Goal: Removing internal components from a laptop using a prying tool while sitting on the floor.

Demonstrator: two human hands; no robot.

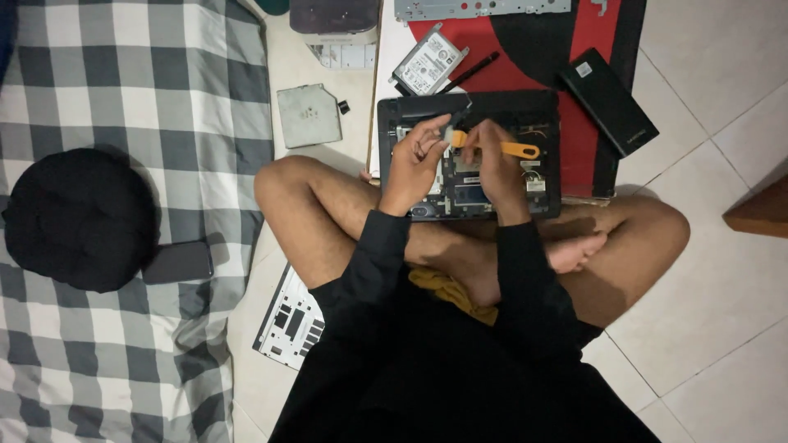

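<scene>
At the far left a checked grey-and-white blanket [123, 74] covers the floor, with a round black cushion [80, 218] lying on it and a dark phone [178, 262] just beside the cushion's right edge. Further right, on the pale floor, a flat grey metal cover plate [308, 115] lies near the blanket's edge, and lower down a white keyboard frame [287, 321] pokes out from under the person's leg. The person sits cross-legged in black sleeves, and the opened laptop base [546, 184] rests right in front of the knees, its circuit boards exposed (the inside is partly hidden by the hands). The left hand [413, 164] hovers over the left part of the base with its fingers curled inward, thumb and forefinger close together; whether it pinches something small cannot be told. The right hand [495, 160] is closed around the orange pry tool [519, 149], whose flat end sticks out to the right over the base. Behind the laptop, a silver hard drive [428, 65] and a black pen [469, 72] lie on a red-and-black mat [579, 135], and to the right a black battery pack [608, 100] lies slanted across the mat's edge. Pale floor tiles [714, 271] fill the right side.
</scene>
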